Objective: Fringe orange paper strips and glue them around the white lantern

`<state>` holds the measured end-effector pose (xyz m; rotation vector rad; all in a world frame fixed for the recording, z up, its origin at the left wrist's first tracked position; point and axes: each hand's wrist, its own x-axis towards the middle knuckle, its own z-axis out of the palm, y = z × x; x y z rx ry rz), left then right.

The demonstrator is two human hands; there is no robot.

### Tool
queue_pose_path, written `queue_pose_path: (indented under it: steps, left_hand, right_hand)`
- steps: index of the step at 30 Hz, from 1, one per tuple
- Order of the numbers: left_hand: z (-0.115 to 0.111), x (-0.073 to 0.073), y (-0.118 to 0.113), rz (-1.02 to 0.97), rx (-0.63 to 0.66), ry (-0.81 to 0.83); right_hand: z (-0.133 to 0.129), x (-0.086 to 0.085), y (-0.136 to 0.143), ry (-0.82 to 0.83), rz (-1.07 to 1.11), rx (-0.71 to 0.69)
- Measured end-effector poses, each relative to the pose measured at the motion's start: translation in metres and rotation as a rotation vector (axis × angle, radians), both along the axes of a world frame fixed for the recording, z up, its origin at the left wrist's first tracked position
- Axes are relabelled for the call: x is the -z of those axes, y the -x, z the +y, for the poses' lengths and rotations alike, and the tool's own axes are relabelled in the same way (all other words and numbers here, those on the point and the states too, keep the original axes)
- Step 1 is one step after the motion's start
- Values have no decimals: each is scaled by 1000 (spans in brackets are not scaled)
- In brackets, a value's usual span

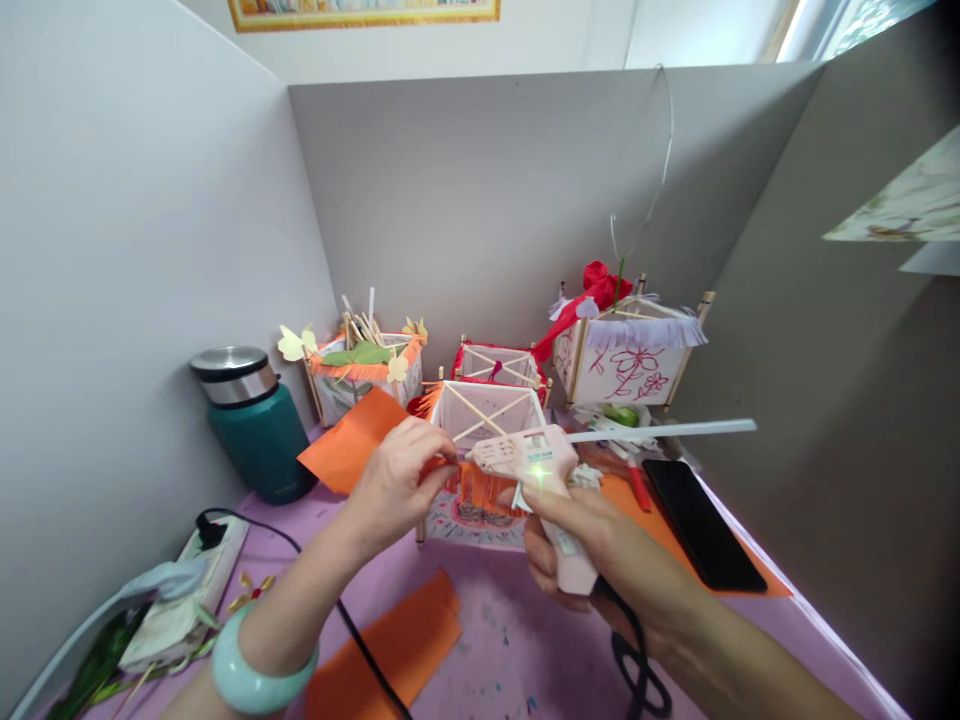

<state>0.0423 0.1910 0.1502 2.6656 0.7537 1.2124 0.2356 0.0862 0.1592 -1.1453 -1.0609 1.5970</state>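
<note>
My right hand [570, 540] is wrapped round the handle of a pale pink glue gun [544, 465], with a white glue stick [667, 431] jutting from its back and a small light glowing. The nozzle points left, close to the fingertips of my left hand [409, 480]. That hand is pinched at the end of an orange fringed paper strip [486, 488]. The strip lies along the upper front edge of a box-shaped lantern frame [487, 535] with crossed sticks on top and a drawing on its front panel. The nozzle tip and my left fingertips partly cover the contact point.
Behind stand a red-edged frame [499, 365], an orange-fringed one [367, 370] and a flower-drawn lantern [637, 365]. A teal bottle [259, 430] and a power strip [184, 590] are left. A phone [705, 525] lies right, orange paper [390, 645] in front. A black cord [360, 640] crosses the table.
</note>
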Motion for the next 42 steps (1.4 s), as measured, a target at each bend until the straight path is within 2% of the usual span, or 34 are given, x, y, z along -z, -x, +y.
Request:
queue_pose_path:
  steps: [8,20,33,42]
  left_hand:
    - [0,-1,0,14,13,-51]
    - [5,4,2,-23,83,-116]
    - [6,7,1,-53,76,-138]
    - [9,11,2,-54,74,-183]
  right_hand:
    - [1,-13,-2,32,-147,-22]
    - [8,-34,-4,56,-220,-74]
    - [15,-48,-9,28,-421,-128]
    - [17,-48,-9,48,-391,-155]
